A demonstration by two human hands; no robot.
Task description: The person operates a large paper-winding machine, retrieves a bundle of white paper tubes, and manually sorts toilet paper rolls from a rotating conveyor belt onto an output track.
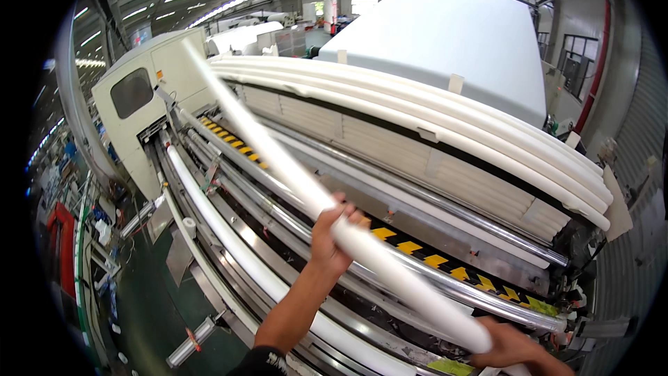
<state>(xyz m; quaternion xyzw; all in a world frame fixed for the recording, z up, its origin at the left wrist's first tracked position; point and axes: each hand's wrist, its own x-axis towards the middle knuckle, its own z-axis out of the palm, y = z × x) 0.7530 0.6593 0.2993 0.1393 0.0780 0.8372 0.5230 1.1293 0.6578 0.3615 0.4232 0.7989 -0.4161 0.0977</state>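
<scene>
A long white roll point(285, 167) slants across the machine from the far left to the near right. My left hand point(331, 240) is wrapped round its middle, with the fingers over the top. At the near end, my right hand point(508, 343) grips the roll, partly hidden behind it. The far end is blurred and hangs above the machine's left part. Below, another long white roll point(216, 223) lies along the machine's near side, passing under my left forearm. Several long white rolls point(445, 115) lie side by side on the rack beyond my hands.
Bare metal rollers point(445, 282) and a yellow-and-black striped strip point(435, 261) run along the machine. A cream machine housing point(149, 63) with a dark window stands at the left end. Behind the rack rises a broad white sheet point(452, 42). Green floor point(153, 292) shows at the lower left.
</scene>
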